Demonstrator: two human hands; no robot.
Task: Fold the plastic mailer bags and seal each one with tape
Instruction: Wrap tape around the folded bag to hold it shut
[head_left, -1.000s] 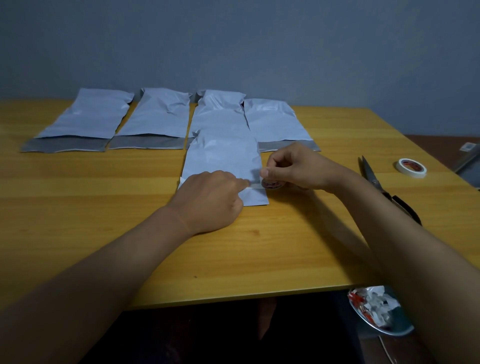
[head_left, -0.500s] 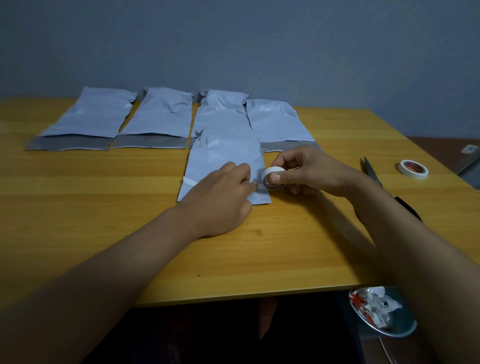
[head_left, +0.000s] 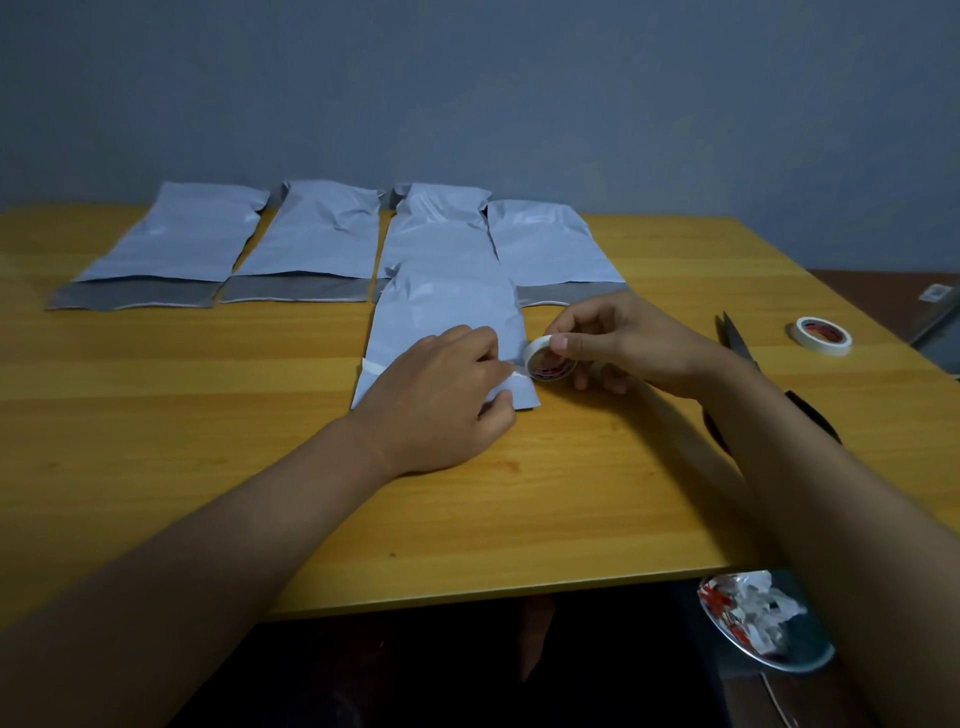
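Observation:
A folded white mailer bag (head_left: 447, 317) lies flat in the middle of the wooden table (head_left: 208, 467). A strip of white tape runs across its near part, with one end showing at its left edge (head_left: 373, 368). My left hand (head_left: 441, 400) presses down on the bag and the tape. My right hand (head_left: 618, 345) pinches a small roll of white tape (head_left: 545, 359) tilted on edge at the bag's right side, the strip still joined to it. Several unfolded mailer bags (head_left: 317, 239) with grey flaps lie in a row at the back.
Black-handled scissors (head_left: 737, 348) lie right of my right hand, partly hidden by my forearm. A second roll of white tape (head_left: 822, 335) sits near the table's right edge. Below the front right corner stands a bin (head_left: 763, 629) with crumpled scraps.
My right hand has lifted the tape roll off the table and tilted it up beside the bag. My left hand shifted slightly along the tape strip.

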